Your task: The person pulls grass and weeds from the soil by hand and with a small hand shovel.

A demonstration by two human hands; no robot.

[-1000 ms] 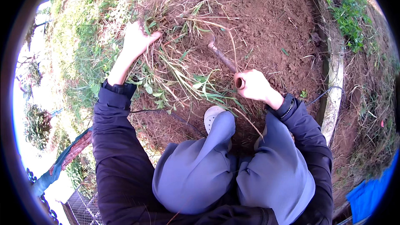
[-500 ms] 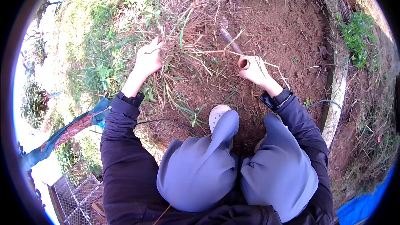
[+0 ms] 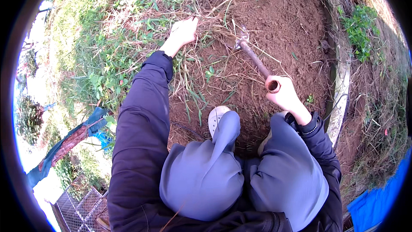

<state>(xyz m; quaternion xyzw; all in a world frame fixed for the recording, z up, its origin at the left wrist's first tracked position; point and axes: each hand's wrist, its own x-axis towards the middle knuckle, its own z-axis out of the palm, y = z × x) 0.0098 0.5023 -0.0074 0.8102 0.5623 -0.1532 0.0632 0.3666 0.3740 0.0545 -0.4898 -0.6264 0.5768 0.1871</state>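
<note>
My right hand (image 3: pixel 285 93) is wrapped round the hollow, rust-brown pipe handle (image 3: pixel 257 62) of a hand hoe, close to its open end. The tool slants away to the far left. Its metal head (image 3: pixel 241 40) rests in the soil where the dry grass begins, partly covered by stalks. Farther off to the left, my left hand (image 3: pixel 183 32) is closed at the edge of a tangle of dry grass (image 3: pixel 210 28), with its fingertips among the stems.
Loose brown soil (image 3: pixel 285 21) spreads beyond my knees, bordered on the right by a pale board (image 3: pixel 340 99). Green weeds (image 3: pixel 103 56) grow at the left. A wire-mesh panel (image 3: pixel 81 206) stands at lower left, and a blue tarp (image 3: pixel 375 206) lies at lower right.
My left hand has moved farther away and to the right. My right hand has drawn the hoe nearer to me and rightward, and its metal head now shows more clearly.
</note>
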